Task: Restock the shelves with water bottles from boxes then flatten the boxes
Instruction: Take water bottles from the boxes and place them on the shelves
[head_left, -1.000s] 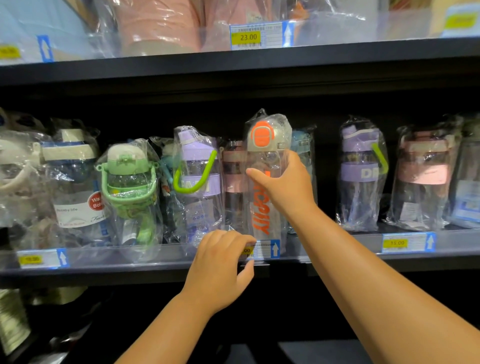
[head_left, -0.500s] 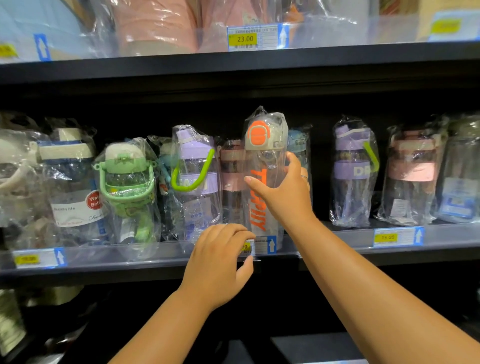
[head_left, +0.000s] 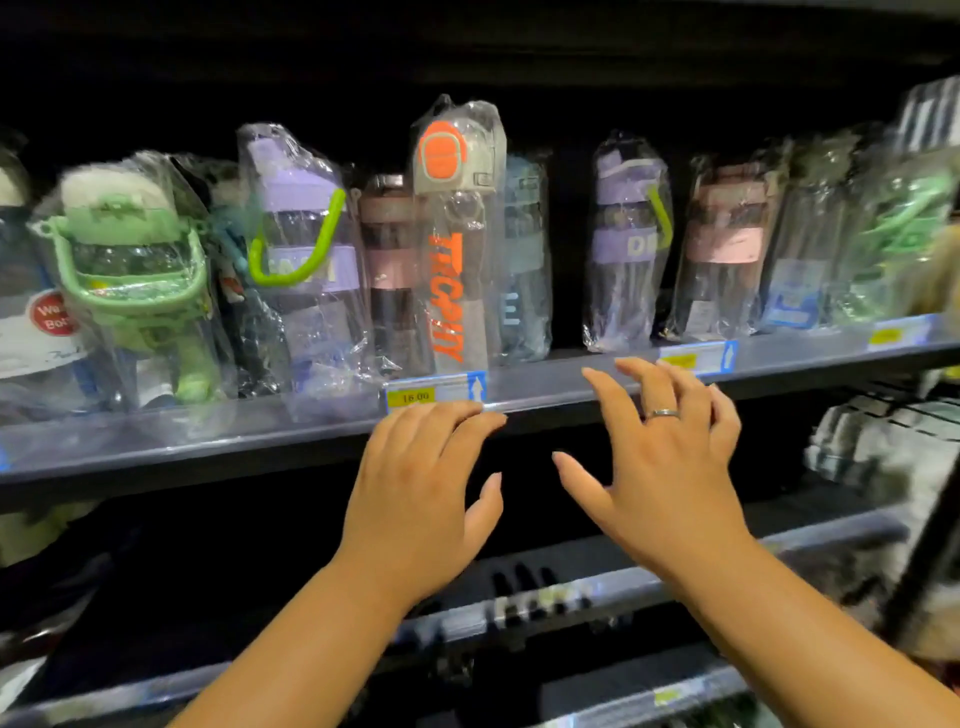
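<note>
Now that the right hand (head_left: 665, 467) has let go of the orange-lidded bottle (head_left: 457, 249), which it gripped half a second ago, the bottle stands upright on its own at the front of the shelf (head_left: 571, 387), just behind the price tag (head_left: 435, 394) and between wrapped neighbours. Both hands are just under the shelf edge, holding nothing. The left hand (head_left: 421, 488) has its fingers loosely together; the right's are spread apart. This bottle looks placed, so fetching another comes next, though no box is in view.

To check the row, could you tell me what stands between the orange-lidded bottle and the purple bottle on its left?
The head view shows a pink-banded bottle between the purple bottle and the orange-lidded bottle.
</note>
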